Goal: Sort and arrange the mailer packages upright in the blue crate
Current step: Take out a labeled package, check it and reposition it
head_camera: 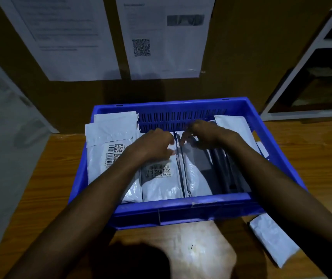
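Note:
A blue crate (181, 210) stands on the wooden table, filled with several white and grey mailer packages (161, 184), some leaning and some on edge. Both hands are inside it near the far wall. My left hand (153, 146) has its fingers curled on the top edge of a white mailer with a barcode label. My right hand (203, 133) pinches the top of the neighbouring mailers just to the right. Taller white mailers (111, 129) stand at the crate's left side, and another (233, 121) leans at the far right corner.
One white mailer (271, 236) lies on the table outside the crate at the front right. Printed sheets (161, 37) hang on the brown wall behind. A white shelf frame (310, 63) stands at the right. The wooden table (40, 188) stretches to the left.

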The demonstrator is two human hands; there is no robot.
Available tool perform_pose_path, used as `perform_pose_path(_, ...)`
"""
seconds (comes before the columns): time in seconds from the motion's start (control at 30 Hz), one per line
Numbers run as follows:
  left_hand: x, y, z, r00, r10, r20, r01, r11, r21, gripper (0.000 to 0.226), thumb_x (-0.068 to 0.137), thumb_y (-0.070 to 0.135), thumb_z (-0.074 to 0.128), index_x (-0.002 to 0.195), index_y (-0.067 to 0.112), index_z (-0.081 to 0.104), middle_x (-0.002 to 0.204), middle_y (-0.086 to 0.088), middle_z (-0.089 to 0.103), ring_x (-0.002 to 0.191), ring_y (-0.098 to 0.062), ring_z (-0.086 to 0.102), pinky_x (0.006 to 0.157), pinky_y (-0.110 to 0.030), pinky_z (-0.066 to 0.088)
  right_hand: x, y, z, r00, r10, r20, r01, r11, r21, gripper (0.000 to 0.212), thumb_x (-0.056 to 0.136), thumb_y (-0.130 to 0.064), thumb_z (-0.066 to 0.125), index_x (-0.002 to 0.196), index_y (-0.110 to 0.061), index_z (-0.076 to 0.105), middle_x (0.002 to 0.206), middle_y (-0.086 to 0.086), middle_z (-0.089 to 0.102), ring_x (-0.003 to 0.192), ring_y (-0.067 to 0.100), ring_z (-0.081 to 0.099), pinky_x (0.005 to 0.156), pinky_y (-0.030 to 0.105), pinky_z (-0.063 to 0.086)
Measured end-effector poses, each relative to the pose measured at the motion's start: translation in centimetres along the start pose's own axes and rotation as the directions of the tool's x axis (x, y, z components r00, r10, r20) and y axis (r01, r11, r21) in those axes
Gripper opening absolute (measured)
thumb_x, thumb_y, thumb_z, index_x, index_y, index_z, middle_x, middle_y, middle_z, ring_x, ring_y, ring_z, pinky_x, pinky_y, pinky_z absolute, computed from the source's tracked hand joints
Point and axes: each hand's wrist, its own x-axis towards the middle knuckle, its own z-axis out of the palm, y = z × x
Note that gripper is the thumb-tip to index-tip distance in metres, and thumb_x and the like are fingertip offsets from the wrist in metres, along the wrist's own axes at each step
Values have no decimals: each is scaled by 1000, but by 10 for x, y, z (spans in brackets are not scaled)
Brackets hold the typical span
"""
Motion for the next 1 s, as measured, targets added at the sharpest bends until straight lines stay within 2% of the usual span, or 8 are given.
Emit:
perform_pose_path(0.13, 2, 10, -4, 995, 45, -85, -57, 988, -144, 26, 94, 34, 70, 116, 21, 73, 110, 0, 73, 90, -12, 65, 85, -31, 51, -1, -2, 0, 988, 55, 147, 15, 901, -434, 52, 87, -21, 73, 129, -51, 63, 152, 1, 33, 135, 27, 29, 98, 51, 49)
perform_pose_path(0.27, 0, 8, -1, 998, 32, -53, -42, 981, -189, 29, 91, 35, 74, 114, 17, 73, 98, 5, 69, 82, -8, 64, 82, -29, 51, -2, -12, 0, 988, 40, 150, 50, 834, -549, 57, 91, -32, 66, 141, -55, 50, 160, 2, 20, 143, 31, 22, 107, 55, 41)
perform_pose_path(0.37, 2, 6, 1, 998, 24, -62, -38, 973, -228, 27, 91, 35, 75, 110, 17, 74, 97, 3, 71, 79, -3, 63, 76, -27, 50, 1, -17, 6, 986, 22, 164, 80, 804, -589, 53, 92, -34, 64, 143, -43, 52, 161, 1, 23, 144, 30, 23, 109, 54, 39)
perform_pose_path(0.53, 1, 11, 4, 997, -60, -39, 40, 920, -389, 32, 89, 46, 74, 105, 18, 74, 88, -1, 75, 72, -13, 72, 75, -41, 62, -1, -11, -20, 995, -56, 86, 87, 907, -413, 37, 80, -38, 82, 115, -49, 73, 156, -15, 40, 135, 22, 31, 100, 46, 37)
perform_pose_path(0.7, -1, 26, 7, 984, -172, 52, 173, 832, -527, 72, 68, 78, 75, 115, 24, 66, 98, 1, 72, 73, -14, 75, 69, -41, 65, -9, 1, -35, 989, -135, -63, 112, 953, -283, 29, 79, -30, 84, 104, -44, 79, 143, -17, 57, 129, 18, 42, 91, 39, 37)
perform_pose_path(0.77, -2, 32, 4, 977, -180, 111, 211, 799, -563, 68, 66, 67, 84, 114, 22, 64, 99, -3, 73, 72, -17, 76, 66, -42, 65, -15, 7, -42, 961, -185, -204, 143, 969, -202, 26, 79, -28, 85, 101, -41, 80, 137, -14, 63, 120, 20, 46, 88, 43, 45)
perform_pose_path(0.83, -3, 34, -1, 980, -181, 86, 194, 748, -635, 52, 72, 37, 91, 112, 16, 64, 94, -8, 75, 70, -22, 76, 64, -45, 65, -24, 13, -47, 908, -227, -352, 196, 973, -123, 21, 82, -30, 82, 101, -38, 81, 135, -9, 65, 111, 20, 47, 84, 47, 49)
perform_pose_path(1.0, -4, 13, -29, 948, -202, -245, -14, 745, -667, 33, 78, 8, 85, 108, 14, 75, 88, -5, 75, 74, -14, 69, 67, -29, 56, -37, 19, -53, 722, -88, -686, 155, 987, 37, 37, 91, -52, 70, 124, -36, 72, 148, -2, 54, 129, 24, 47, 105, 44, 40)
